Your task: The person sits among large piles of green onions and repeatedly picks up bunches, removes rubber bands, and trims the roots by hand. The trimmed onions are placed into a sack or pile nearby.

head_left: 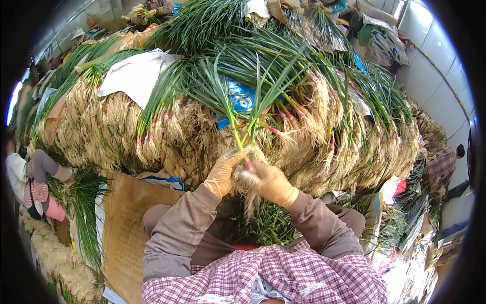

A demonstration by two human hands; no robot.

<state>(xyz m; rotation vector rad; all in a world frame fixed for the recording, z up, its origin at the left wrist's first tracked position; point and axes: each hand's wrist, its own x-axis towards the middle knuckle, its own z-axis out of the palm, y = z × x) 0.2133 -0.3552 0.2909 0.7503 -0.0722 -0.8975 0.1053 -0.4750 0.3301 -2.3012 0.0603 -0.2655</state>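
My left hand [224, 171], in a tan glove, grips a few allium plants [238, 138] by their lower stems. Their green leaves fan upward and away from me, and pale fibrous roots hang below. My right hand [275, 184], gloved too and blurred, is curled against the pink stem bases and roots. Whether its fingers are closed on them is unclear. Whitish wrapping shows around fingers of both hands. Just beyond my hands rises a large heap of similar plants [315, 102], mostly with roots towards me and leaves pointing away.
White sheeting [138, 74] and a blue printed bag [241, 95] lie on the heap. Loose green leaves [271, 224] cover the ground between my knees. A brown sack [125, 224] lies at left. Other people sit at left [36, 182], right [442, 167] and behind the heap [159, 7].
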